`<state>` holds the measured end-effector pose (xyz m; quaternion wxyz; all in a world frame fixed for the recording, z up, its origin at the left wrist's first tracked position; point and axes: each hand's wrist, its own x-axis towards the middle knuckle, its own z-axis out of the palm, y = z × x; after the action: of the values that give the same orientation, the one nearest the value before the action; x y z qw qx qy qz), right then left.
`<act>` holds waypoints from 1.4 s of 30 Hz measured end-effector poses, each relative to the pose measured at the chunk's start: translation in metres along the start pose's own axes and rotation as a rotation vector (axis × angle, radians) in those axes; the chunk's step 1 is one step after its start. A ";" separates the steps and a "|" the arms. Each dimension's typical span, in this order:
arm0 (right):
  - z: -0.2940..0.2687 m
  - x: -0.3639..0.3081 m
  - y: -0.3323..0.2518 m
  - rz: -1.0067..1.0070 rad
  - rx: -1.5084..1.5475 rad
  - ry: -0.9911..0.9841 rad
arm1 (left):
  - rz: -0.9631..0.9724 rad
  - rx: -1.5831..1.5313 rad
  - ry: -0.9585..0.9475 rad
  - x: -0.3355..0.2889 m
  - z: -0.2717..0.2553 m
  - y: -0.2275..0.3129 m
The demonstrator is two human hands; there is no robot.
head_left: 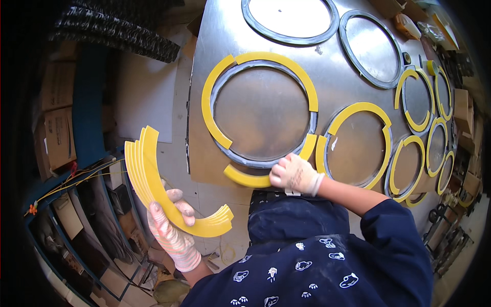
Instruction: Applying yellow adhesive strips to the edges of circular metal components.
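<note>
My left hand [174, 238], in a striped glove, is closed around a fanned stack of yellow curved strips [146, 169], held off the table's near left edge. My right hand [296, 175], in a pale glove, is closed on a single yellow curved strip [246, 178]. That strip lies by the near side of a large grey ring [232, 154], its left part reaching past the table's edge. Its middle is hidden under my right hand. A left yellow arc [206, 105] and a far yellow arc [286, 63] lie along the same ring.
The metal table [220, 30] also carries two bare grey rings, a far one [290, 40] and one to its right [353, 56]. Several more rings with yellow arcs [358, 108] lie to the right. Cardboard boxes [59, 133] and a blue-framed rack [97, 215] stand at left.
</note>
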<state>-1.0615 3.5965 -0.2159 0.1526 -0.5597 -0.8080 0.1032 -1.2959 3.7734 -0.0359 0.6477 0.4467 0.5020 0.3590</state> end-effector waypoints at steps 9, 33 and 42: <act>0.002 0.015 0.035 0.183 0.030 -0.374 | -0.140 -0.032 -0.126 0.020 0.044 -0.008; -0.190 0.068 0.387 0.773 -0.023 0.396 | -0.557 0.144 -0.716 0.390 0.347 -0.050; -0.161 0.043 0.504 1.552 -0.163 0.143 | -0.554 0.181 -0.566 0.532 0.400 -0.073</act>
<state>-0.5770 3.8139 -0.2306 0.0469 -0.9791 -0.1789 0.0846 -0.7798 4.1470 -0.2408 0.7906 0.4308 0.4349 -0.0120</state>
